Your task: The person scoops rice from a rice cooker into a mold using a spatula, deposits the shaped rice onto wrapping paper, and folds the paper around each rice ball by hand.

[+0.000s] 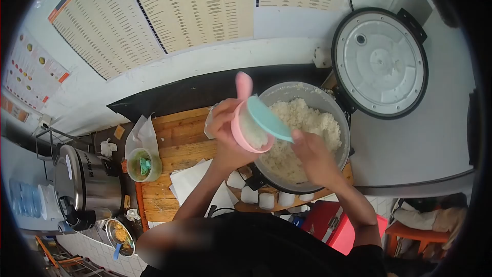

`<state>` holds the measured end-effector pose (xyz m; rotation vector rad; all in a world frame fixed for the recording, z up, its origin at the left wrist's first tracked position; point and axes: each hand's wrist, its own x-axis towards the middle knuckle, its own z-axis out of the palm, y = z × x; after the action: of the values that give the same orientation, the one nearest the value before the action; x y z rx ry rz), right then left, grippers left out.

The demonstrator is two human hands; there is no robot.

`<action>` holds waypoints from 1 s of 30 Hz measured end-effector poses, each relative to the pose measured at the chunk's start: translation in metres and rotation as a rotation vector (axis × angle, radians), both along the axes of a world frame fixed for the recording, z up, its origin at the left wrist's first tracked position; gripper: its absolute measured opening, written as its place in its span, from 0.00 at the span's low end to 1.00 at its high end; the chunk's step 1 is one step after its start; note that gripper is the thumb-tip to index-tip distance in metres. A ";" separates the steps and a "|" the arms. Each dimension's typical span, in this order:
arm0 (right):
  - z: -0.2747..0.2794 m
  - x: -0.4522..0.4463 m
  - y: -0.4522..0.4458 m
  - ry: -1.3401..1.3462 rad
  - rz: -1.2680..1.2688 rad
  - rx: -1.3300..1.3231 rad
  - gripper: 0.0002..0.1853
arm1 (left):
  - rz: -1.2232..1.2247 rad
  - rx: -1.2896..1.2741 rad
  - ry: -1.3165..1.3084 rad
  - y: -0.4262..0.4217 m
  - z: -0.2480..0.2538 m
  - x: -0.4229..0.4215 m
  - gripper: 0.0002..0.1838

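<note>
My left hand (225, 125) is wrapped round a pink cup (238, 132) with a pink handle pointing up. White rice (252, 132) fills the cup, whose mouth tilts toward the right. In my right hand (313, 158) is a light-teal rice paddle (267, 119), its blade lying against the cup's rim and partly over the rice. Right behind the paddle stands a large rice cooker (344, 115), open and holding a big heap of cooked rice (312, 120). Its round lid (380, 64) is swung up to the right.
On the wooden table (177, 136) are a tub with green contents (144, 165), white paper sheets (197, 184) and several moulded rice blocks (266, 201) along the front edge. A second cooker (88, 182) and a bowl of food (121, 236) are left. A red box (328, 220) sits below.
</note>
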<state>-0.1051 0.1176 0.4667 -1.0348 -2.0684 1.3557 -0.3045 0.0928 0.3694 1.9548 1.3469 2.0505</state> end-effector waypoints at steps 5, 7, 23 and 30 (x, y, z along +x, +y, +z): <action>0.003 0.003 -0.001 -0.223 0.162 0.152 0.21 | -0.365 -0.260 -0.149 -0.010 0.019 -0.011 0.51; 0.008 0.007 0.001 -0.204 0.155 0.155 0.19 | -0.439 -0.377 -0.228 -0.016 0.019 -0.017 0.52; -0.145 0.034 0.063 -0.833 0.291 0.548 0.17 | -1.284 -0.359 -1.199 -0.091 -0.021 -0.070 0.55; -0.150 -0.033 0.058 -0.929 0.360 0.355 0.21 | -0.867 -0.591 -1.064 -0.138 -0.083 -0.094 0.53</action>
<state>-0.1381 0.1756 0.3166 -1.3119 -3.1413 0.5970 -0.3983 -0.0449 0.2867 0.7078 0.5574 1.5199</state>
